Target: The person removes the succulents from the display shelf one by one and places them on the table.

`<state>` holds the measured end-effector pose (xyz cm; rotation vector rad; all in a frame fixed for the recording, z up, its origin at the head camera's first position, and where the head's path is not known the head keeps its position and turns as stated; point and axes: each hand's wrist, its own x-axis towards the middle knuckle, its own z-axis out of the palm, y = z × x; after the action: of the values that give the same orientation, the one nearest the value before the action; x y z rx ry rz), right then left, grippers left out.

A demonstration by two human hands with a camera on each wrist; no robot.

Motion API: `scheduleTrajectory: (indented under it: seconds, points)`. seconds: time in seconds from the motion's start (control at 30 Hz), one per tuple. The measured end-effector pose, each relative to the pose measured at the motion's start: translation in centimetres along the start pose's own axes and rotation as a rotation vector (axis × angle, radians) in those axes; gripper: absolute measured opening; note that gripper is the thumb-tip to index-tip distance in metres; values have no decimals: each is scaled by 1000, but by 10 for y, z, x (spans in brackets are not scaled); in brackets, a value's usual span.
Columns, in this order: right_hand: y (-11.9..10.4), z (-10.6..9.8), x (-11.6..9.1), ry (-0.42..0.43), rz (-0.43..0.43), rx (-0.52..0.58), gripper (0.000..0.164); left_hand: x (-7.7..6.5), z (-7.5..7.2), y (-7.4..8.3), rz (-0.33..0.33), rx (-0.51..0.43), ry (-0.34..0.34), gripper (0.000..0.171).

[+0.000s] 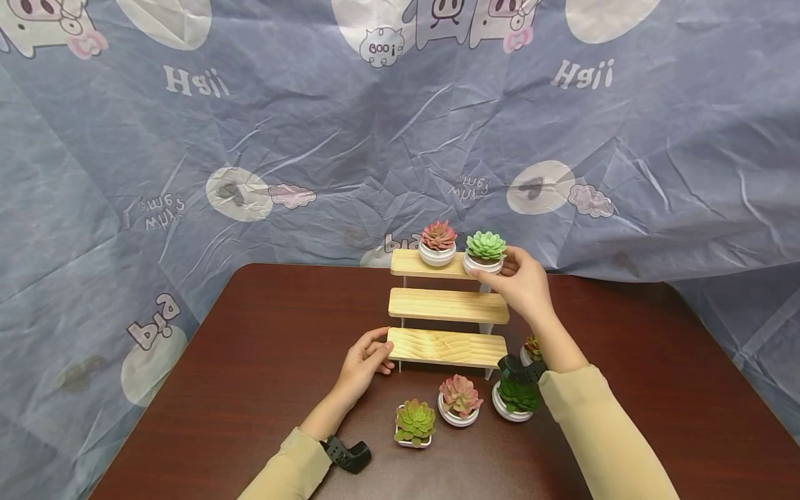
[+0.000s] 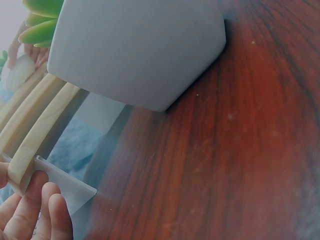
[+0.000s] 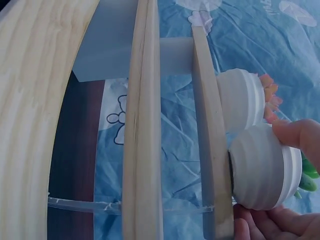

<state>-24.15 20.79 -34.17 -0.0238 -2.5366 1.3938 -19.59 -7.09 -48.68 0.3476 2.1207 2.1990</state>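
A three-tier wooden display stand point(image 1: 447, 305) with clear supports stands on the table. My left hand point(image 1: 369, 357) grips the left end of its lowest board, thumb on top and fingers beneath. At the right end of the top board, my right hand point(image 1: 521, 281) holds a white round pot point(image 3: 265, 170) with a light green succulent point(image 1: 485, 245) between thumb and fingers. The right wrist view shows the pot's base at the board, with contact hard to tell. Beside it on that board sits a potted red succulent point(image 1: 438, 239).
In front of the stand are a square-potted green succulent point(image 1: 415, 422), a pink succulent point(image 1: 460, 397) and a dark green one point(image 1: 517, 397). Another potted succulent point(image 1: 531, 349) is partly hidden by the right forearm. A printed blue-grey cloth point(image 1: 350, 160) hangs behind the brown table point(image 1: 281, 319).
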Motion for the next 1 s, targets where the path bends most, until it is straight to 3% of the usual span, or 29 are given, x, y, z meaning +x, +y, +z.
scheduleTrajectory:
  seconds: [0.07, 0.2, 0.47, 0.73, 1.0]
  points:
    - [0, -1, -4, 8, 0, 5, 73, 3, 0, -8, 1, -8, 11, 41]
    - [-1, -3, -13, 7, -2, 7, 72, 2, 0, -9, 25, -13, 9, 41]
    - [-3, -11, -32, -13, -5, -21, 74, 2, -2, -13, 144, 14, -30, 41]
    - [3, -19, -49, 11, -21, -37, 67, 2, 0, -10, 24, 4, 11, 41]
    - [15, -27, -63, 15, -6, -55, 67, 0, 0, -1, 6, 5, -6, 40]
